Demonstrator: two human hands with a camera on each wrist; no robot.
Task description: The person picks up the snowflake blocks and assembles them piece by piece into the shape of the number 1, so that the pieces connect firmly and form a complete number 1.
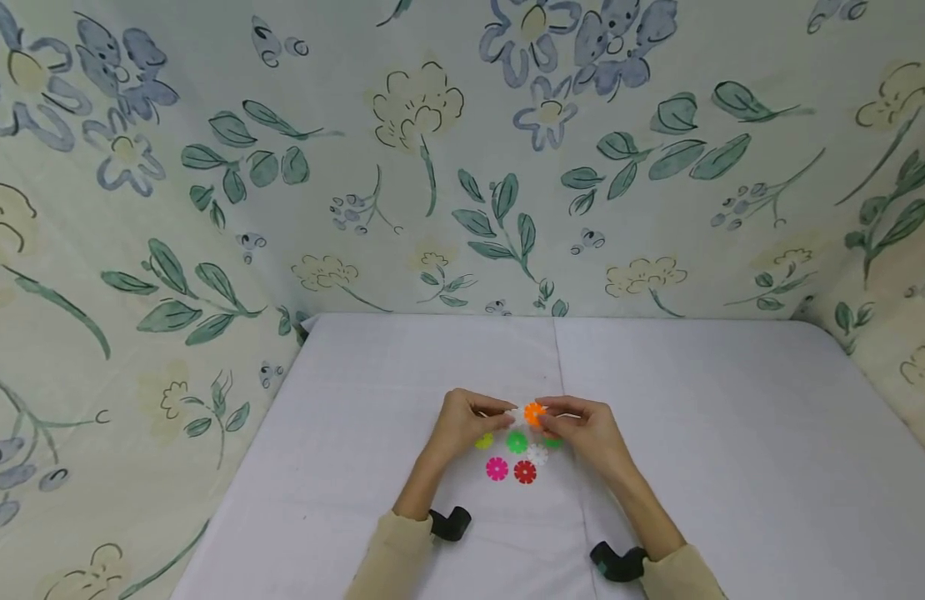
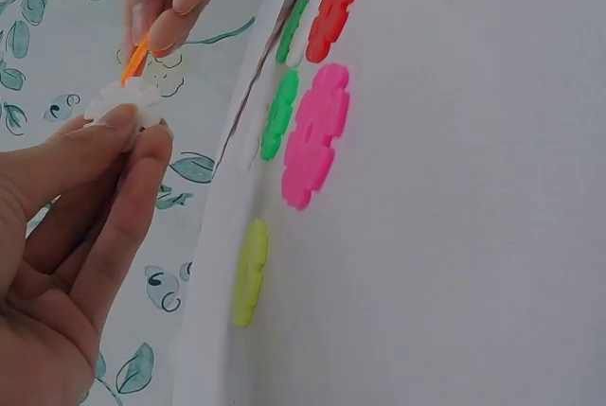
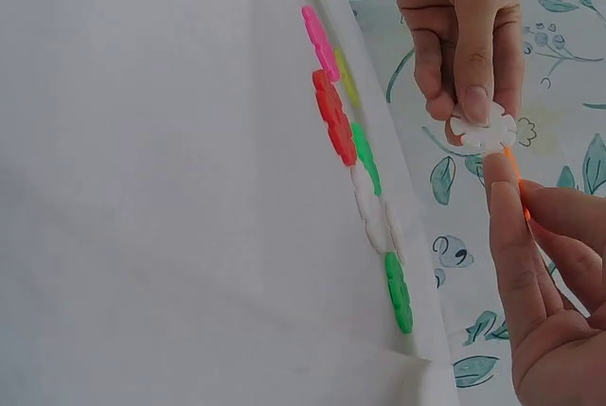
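My left hand [image 1: 466, 423] pinches a white notched disc [image 2: 128, 101] between thumb and fingers, above the table. Facing it, my right hand [image 1: 588, 432] pinches an orange notched disc [image 1: 534, 414]. The two discs meet edge to edge, the orange one turned across the white one in the left wrist view [image 2: 138, 58]. How deeply they are joined I cannot tell. Below the hands lie a pink disc [image 1: 497, 469], a red disc [image 1: 526, 472], a green disc [image 1: 517, 442] and a loose white disc [image 1: 537, 454]. A yellow disc [image 1: 484, 441] and another green disc [image 1: 554, 442] are partly hidden in the head view.
A white cloth [image 1: 357, 467] covers the table, with a crease running front to back near its middle. Floral fabric [image 1: 432, 167] hangs behind and at the sides. Black curved pieces [image 1: 452, 524] stick out at both sleeve cuffs.
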